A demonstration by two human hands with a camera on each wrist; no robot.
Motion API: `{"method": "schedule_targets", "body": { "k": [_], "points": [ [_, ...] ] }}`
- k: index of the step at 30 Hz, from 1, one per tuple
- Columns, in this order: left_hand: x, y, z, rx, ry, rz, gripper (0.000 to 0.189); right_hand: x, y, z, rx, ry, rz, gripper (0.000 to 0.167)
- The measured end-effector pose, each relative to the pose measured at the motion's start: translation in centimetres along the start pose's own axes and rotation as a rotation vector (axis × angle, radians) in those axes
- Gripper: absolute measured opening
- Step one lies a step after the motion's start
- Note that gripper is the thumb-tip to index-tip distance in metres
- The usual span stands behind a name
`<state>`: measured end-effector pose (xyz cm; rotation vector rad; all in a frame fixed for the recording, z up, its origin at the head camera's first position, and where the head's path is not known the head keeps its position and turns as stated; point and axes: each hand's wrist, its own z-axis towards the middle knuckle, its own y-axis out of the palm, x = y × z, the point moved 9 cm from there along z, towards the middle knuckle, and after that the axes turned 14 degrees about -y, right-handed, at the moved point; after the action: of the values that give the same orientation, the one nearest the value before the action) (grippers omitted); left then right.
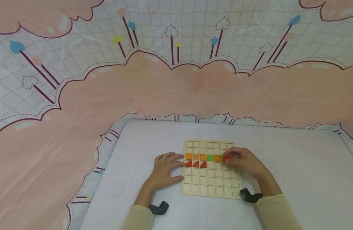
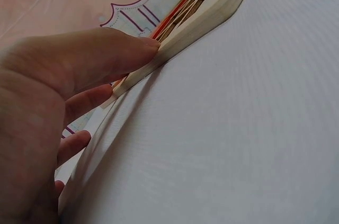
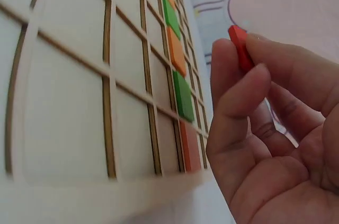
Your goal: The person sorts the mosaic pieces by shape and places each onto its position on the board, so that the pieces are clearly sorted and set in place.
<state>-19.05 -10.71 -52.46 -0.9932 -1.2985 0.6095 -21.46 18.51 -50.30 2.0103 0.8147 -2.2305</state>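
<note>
A wooden grid board (image 1: 196, 188) lies flat on the white table. One of its rows holds orange and green square tiles, among them a green tile (image 1: 210, 158). Below that row, at the left, sit three red quarter-circle pieces, one of them a red piece (image 1: 196, 164). My left hand (image 1: 166, 171) touches the board's left edge with spread, fairly straight fingers; the thumb (image 2: 127, 52) rests on the rim. Over the right part of the board, my right hand (image 1: 245, 161) pinches a small red piece (image 3: 241, 46) between thumb and fingers. The hand partly hides its exact shape.
The white tabletop (image 1: 147, 137) surrounds the board. A patterned pink and white cloth (image 1: 193, 89) hangs behind it and at the left. Dark bands with bulky ends sit on both wrists, such as the right wristband (image 1: 250, 195).
</note>
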Motion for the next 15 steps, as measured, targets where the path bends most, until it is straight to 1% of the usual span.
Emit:
{"method": "schedule_targets", "body": {
  "k": [1,4,10,13,15],
  "points": [
    [0.0,0.0,0.0,-0.001,-0.001,0.000,0.045,-0.1,0.2,0.1,0.004,-0.006,0.001,0.029],
    [-0.1,0.1,0.0,-0.005,-0.001,-0.004,0.045,0.0,0.8,0.5,0.032,0.011,0.002,0.031],
    [-0.2,0.2,0.1,-0.004,0.003,0.005,0.045,0.5,2.1,0.9,0.066,0.080,-0.023,0.026],
    [-0.3,0.4,0.2,-0.006,0.003,0.010,0.045,0.3,2.8,1.2,0.065,0.068,-0.060,0.021],
    [-0.3,0.4,0.2,-0.009,0.002,0.006,0.046,0.1,3.2,1.4,0.069,0.042,-0.108,0.017]
  ]
}}
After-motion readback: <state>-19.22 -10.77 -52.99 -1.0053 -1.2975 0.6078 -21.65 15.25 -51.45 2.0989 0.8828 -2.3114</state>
